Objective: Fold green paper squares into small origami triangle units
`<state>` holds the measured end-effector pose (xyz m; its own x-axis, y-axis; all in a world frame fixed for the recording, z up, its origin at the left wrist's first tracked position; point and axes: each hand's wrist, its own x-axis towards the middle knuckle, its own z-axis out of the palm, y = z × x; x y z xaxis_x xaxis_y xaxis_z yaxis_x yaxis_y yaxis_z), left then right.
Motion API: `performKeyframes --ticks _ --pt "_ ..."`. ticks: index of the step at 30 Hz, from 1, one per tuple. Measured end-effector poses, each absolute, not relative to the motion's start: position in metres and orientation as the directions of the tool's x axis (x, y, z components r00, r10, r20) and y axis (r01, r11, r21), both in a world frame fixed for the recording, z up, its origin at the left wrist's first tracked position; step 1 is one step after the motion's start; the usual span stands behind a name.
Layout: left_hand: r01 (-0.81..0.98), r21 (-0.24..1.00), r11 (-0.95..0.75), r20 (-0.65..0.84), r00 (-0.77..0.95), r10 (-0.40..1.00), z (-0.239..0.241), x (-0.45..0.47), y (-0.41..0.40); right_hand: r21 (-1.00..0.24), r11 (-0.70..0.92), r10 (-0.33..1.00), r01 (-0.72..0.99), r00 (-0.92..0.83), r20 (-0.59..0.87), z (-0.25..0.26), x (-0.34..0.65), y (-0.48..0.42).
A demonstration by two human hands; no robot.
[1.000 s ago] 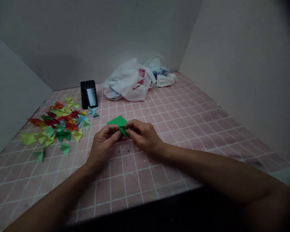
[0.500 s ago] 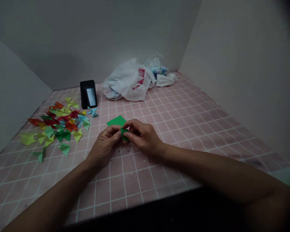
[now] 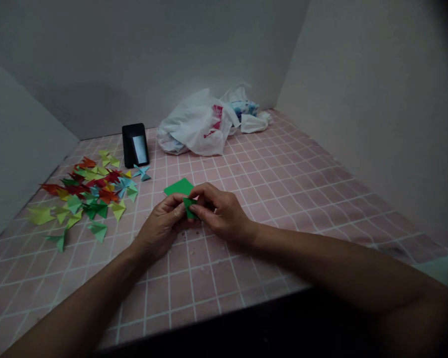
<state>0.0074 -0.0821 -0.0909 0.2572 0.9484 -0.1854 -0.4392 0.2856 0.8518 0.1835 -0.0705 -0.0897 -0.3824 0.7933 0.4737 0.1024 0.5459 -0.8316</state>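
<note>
A small folded piece of green paper (image 3: 189,206) is pinched between both hands, just above the tablecloth. My left hand (image 3: 163,219) grips its left edge with thumb and forefinger. From the right, my right hand (image 3: 223,211) presses on it with thumb and fingertips, covering part of it. Right behind the hands lies a flat green paper sheet (image 3: 178,187). To the left spreads a loose heap of folded paper pieces (image 3: 97,209) in red, orange, yellow, green and blue, each with pointed wings.
A black phone-like device (image 3: 135,145) leans upright behind the heap. White plastic bags (image 3: 194,122) with red and blue print lie at the back. Pink checked cloth (image 3: 276,199) covers the table, with grey walls around it and small crumbs near my hands.
The green paper between my fingers has turned slightly and shows a more pointed, triangular face. Both hands keep nearly the same place; the whole view has shifted a little.
</note>
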Motion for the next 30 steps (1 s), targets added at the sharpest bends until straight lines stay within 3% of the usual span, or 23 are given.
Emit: performKeyframes --ticks 6,19,30 --pt "-0.450 0.859 0.245 -0.155 0.229 0.961 -0.090 0.009 -0.084 -0.802 0.581 0.784 0.138 -0.360 0.506 -0.091 0.183 -0.071" --pt "-0.284 0.957 0.049 0.002 0.177 0.984 -0.100 0.004 -0.083 -0.762 0.625 0.754 0.169 -0.385 0.533 -0.092 0.184 -0.068" --pt "-0.007 0.992 -0.124 0.124 0.031 0.992 -0.092 0.004 -0.088 -0.823 0.555 0.786 0.124 -0.401 0.470 -0.089 0.185 -0.069"
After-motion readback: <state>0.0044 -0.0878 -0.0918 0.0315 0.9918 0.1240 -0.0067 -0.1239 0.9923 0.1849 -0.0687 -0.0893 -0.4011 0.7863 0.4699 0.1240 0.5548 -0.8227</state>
